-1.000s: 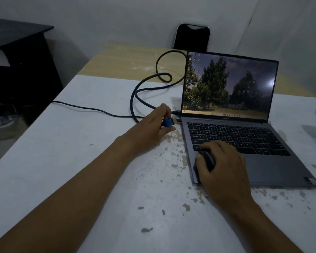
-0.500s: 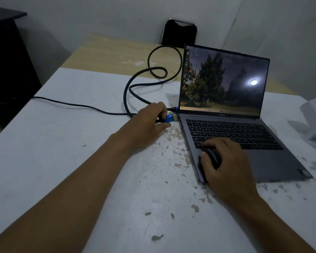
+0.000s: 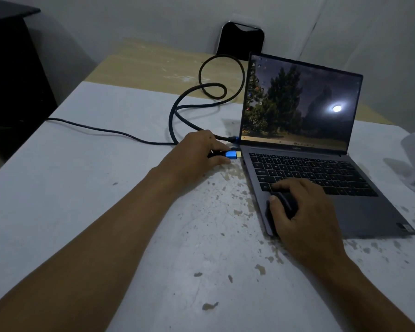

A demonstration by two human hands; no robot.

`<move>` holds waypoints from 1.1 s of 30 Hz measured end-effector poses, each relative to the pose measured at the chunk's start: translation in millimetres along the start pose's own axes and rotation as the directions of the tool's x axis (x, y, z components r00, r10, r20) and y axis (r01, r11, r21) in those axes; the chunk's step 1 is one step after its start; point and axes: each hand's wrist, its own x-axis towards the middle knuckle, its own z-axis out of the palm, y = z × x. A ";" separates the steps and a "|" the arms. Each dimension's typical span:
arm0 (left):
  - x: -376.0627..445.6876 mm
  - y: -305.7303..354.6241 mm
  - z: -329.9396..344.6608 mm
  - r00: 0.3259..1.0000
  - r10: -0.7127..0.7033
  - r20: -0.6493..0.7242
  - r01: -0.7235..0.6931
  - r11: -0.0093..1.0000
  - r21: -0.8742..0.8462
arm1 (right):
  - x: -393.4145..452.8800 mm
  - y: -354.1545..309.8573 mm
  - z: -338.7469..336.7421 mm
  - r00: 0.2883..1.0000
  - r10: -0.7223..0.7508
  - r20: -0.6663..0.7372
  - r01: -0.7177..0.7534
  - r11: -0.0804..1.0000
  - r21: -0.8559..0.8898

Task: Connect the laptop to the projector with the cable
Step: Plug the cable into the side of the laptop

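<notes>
Nearest, right hand (image 3: 304, 212) curled over the laptop (image 3: 321, 188)'s front-left corner, thumb pressed against that edge, gripping the palm rest. Left of the laptop, left hand (image 3: 201, 154) pinched shut on the cable's blue plug (image 3: 233, 154), gold tip just beside the laptop's left side. Beyond that, cable (image 3: 177, 111) looped on the white table (image 3: 106, 188). Second blue plug (image 3: 235, 139) at the hinge corner. No containers seen.

No legible text; laptop (image 3: 321, 178) key legends, bezel logo too blurred.
</notes>
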 end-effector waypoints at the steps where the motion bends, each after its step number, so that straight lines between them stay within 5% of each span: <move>1: -1.0 -0.7 0.0 1.000 -0.009 0.018 0.009 1.000 0.002 | 0.0 0.0 0.5 1.000 -0.004 0.000 0.004 1.000 -0.001; 33: 2.4 10.5 19.6 0.998 -0.055 0.011 0.054 0.994 0.090 | 1.6 -1.4 -0.9 0.998 0.033 0.046 -0.034 0.999 0.009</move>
